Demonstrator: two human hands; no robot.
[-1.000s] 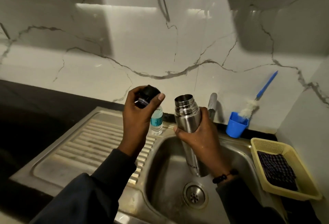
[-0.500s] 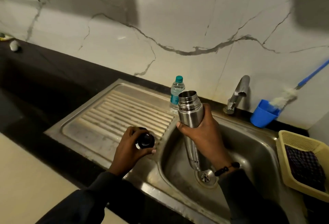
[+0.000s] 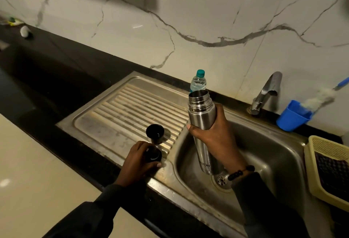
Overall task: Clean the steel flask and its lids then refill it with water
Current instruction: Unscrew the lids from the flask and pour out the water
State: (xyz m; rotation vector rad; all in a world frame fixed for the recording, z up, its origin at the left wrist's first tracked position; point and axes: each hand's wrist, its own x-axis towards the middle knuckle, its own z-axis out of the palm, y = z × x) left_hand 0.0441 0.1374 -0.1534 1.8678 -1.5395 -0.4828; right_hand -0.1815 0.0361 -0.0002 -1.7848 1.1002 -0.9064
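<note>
Here the right hand (image 3: 213, 139) has a closed grip around the open steel flask (image 3: 203, 124), held upright over the sink (image 3: 268, 143). The left hand (image 3: 137, 162) wraps its fingers on a black inner lid (image 3: 153, 154) at the drainboard (image 3: 132, 113) edge. The cup lid (image 3: 155, 133) stands just beside it, mouth up.

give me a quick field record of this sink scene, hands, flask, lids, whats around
left hand: gripping black inner lid at the drainboard's front edge
right hand: holding steel flask upright over the sink basin
flask mouth: open, no lid
cup lid: standing on drainboard, free
tap: no water visible
behind flask: plastic water bottle
right side: blue cup with brush, yellow basket
</note>
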